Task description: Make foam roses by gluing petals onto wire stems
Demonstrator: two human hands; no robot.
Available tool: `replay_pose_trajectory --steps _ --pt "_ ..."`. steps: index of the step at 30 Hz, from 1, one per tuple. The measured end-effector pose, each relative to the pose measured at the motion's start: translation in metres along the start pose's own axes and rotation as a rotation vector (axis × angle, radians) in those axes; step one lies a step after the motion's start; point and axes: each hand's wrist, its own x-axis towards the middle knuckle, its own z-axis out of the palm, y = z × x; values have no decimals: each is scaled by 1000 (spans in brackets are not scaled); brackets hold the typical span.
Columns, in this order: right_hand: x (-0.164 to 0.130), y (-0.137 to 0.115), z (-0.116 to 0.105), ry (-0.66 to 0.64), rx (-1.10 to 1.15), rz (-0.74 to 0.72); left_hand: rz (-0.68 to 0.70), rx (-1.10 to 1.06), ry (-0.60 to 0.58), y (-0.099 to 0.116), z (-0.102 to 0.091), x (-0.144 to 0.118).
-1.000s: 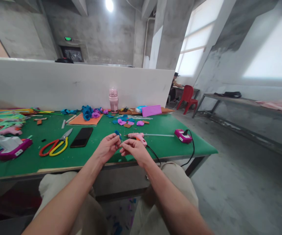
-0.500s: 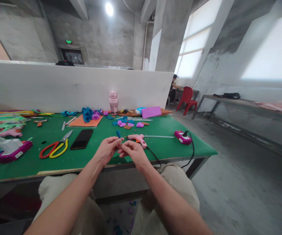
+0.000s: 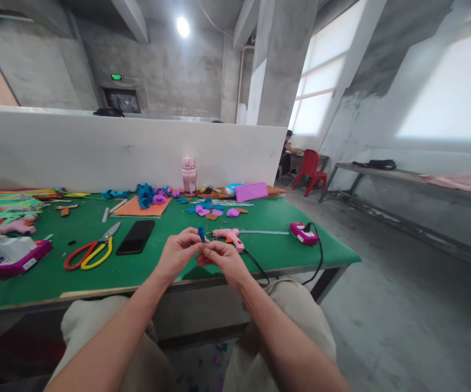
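left hand [image 3: 177, 253] and right hand [image 3: 224, 256] pinch blue piece [image 3: 201, 234] | glue gun [image 3: 229, 235] just beyond, scissors [image 3: 90, 251] leftward | hands sit closer together than before

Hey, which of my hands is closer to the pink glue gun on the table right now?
Right. Your right hand sits just in front of the pink glue gun, nearly touching its handle. Your left hand is farther off on its left, pinching a small blue piece.
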Motion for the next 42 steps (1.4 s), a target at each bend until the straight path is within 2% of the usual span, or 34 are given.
replay_pose_trajectory --steps 4,8,13,16,23,31,38,42 --pt "2 3 -3 14 -10 -49 30 24 -7 -2 2 -1" --pt "1 2 -2 17 -11 -45 -1 -9 -10 -1 5 -3" --pt "-1 -2 2 26 -7 -7 -186 -207 -16 3 6 -3" --pt "-1 -2 1 44 -12 20 -245 -285 10 1 6 -2" --pt "0 0 0 9 -7 27 -269 -330 26 -8 3 -1" --pt "-1 -4 4 19 -15 34 -305 -343 43 -7 5 -1" --pt "-1 -4 3 36 14 40 -251 -310 59 -5 11 -3" --pt "-1 -4 2 10 25 41 -288 -359 63 -3 11 -3"
